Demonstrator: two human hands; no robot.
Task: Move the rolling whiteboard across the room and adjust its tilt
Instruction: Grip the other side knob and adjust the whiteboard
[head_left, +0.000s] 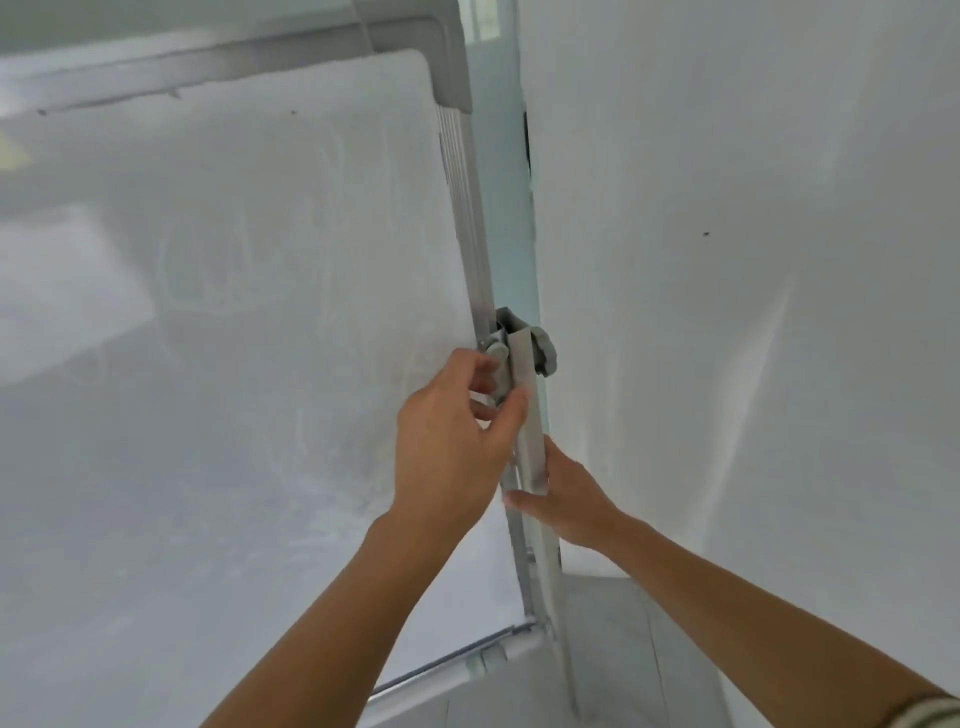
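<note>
Filling the left and centre of the frame, the large white rolling whiteboard with grey metal frame (234, 312) has a smudged, erased surface and a grey plastic corner cap at top centre. Upright grey metal stand post (524, 364) runs along the board's right edge, centre of frame. Grey pivot bracket with a round grey plastic tilt knob (545, 353) sits mid-height on the post, knob on the post's right side. Left hand (452, 441) is at the bracket, just below centre; fingers curled narrow around the bracket's small grey fitting and the post edge, thumb on the post front. Right hand (566, 493) is lower on the post, lower centre-right; thumb pressed across the front, fingers wrapped behind, out of sight. Plain white wall (753, 260) fills the right side. Striped cuff (930, 712) at bottom right corner.
</note>
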